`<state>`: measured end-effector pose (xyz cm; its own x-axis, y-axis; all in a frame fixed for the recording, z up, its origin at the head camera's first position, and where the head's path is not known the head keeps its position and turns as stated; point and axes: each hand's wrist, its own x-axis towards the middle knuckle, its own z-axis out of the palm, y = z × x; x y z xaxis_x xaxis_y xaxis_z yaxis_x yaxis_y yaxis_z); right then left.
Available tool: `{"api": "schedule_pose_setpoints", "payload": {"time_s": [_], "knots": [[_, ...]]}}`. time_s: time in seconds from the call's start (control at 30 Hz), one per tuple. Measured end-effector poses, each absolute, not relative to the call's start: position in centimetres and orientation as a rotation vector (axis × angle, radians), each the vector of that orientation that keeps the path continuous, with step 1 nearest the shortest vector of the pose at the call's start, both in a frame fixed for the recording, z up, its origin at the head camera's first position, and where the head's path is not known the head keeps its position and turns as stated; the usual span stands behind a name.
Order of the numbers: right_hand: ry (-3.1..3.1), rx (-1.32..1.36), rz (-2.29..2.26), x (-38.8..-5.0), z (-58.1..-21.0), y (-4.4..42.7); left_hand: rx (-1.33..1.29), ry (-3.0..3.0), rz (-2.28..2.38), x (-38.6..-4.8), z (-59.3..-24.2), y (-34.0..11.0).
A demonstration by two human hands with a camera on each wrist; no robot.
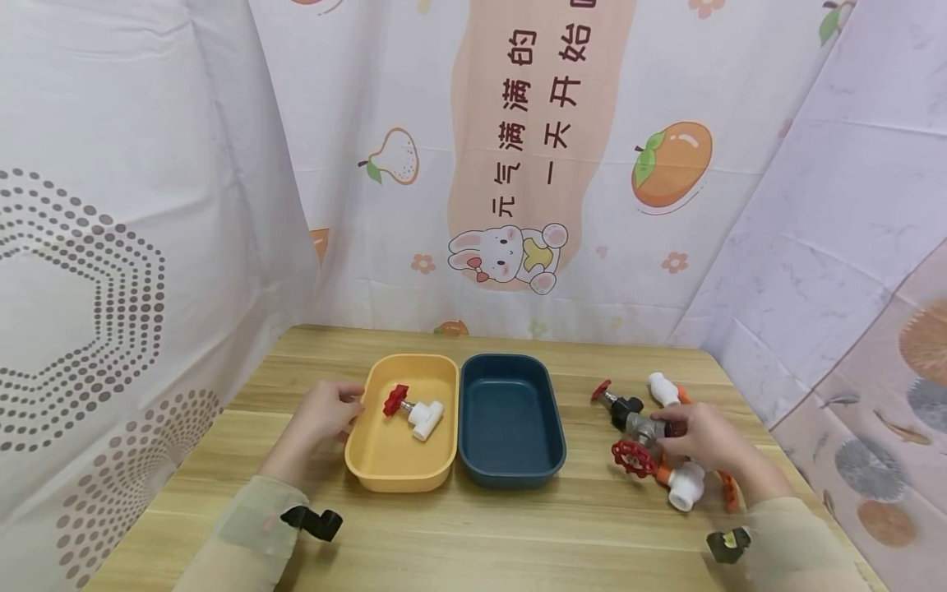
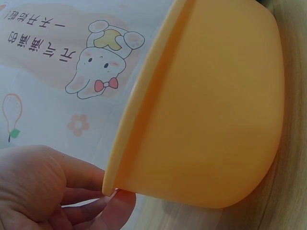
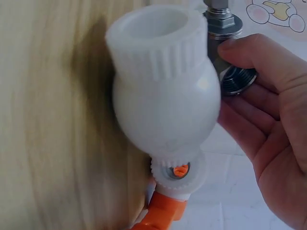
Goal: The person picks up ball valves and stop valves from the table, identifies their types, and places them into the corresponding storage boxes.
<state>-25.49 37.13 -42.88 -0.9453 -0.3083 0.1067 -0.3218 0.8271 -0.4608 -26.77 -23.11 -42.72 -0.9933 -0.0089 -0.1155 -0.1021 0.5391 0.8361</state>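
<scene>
My left hand (image 1: 329,411) pinches the left rim of a yellow tray (image 1: 373,456), thumb and fingers at its edge in the left wrist view. In that tray lies a white plastic tee valve (image 1: 427,418) with a red handwheel. At the right, my right hand (image 1: 706,436) grips a metal valve (image 1: 645,429) with a red handwheel (image 1: 632,458); the right wrist view shows the thumb on its body. Close below this hand is a white ball valve (image 1: 688,483) with an orange handle. Beyond the metal valve sits a black fitting (image 1: 625,413) with a red handle.
A dark blue tray (image 1: 510,427) stands right beside the yellow one. Another white valve (image 1: 663,390) with an orange part lies behind the right hand. Patterned curtains (image 1: 577,312) hang along the wooden table's (image 1: 473,534) back and sides.
</scene>
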Motion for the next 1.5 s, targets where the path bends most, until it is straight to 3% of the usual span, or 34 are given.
{"api": "schedule_pose_setpoints", "payload": {"time_s": [1.5], "knots": [[-2.685, 0.517, 0.932, -26.1, -39.2, 33.6, -0.115, 2.655, 1.481, -26.7, -42.7, -23.0]]}}
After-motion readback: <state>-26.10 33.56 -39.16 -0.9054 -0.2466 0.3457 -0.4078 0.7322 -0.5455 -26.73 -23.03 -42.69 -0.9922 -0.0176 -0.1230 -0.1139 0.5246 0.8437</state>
